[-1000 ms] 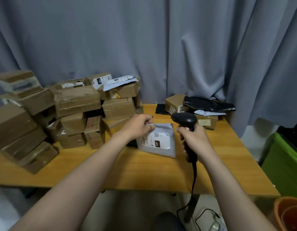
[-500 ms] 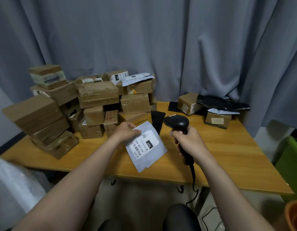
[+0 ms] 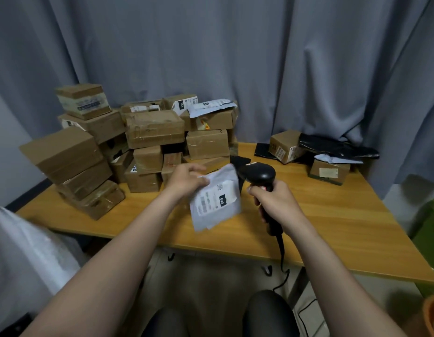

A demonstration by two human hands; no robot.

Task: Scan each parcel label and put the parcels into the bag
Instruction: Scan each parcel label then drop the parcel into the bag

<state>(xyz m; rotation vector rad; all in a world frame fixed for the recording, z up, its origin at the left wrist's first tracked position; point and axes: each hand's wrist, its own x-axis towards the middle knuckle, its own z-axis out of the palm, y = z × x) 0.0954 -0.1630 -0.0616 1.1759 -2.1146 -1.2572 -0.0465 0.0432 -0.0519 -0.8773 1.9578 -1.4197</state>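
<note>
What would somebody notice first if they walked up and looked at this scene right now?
At the centre, the left hand holds a white poly mailer by its upper edge, label facing up, and the right hand grips a black handheld barcode scanner just right of it. Behind them, a heap of brown cardboard boxes crowds the left half of the wooden table, against a grey curtain.

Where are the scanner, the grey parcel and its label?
scanner [image 3: 259,175], head view, on its black head.
grey parcel [image 3: 203,221], head view, on its bare lower edge.
label [image 3: 217,198], head view, on its white middle.
</note>
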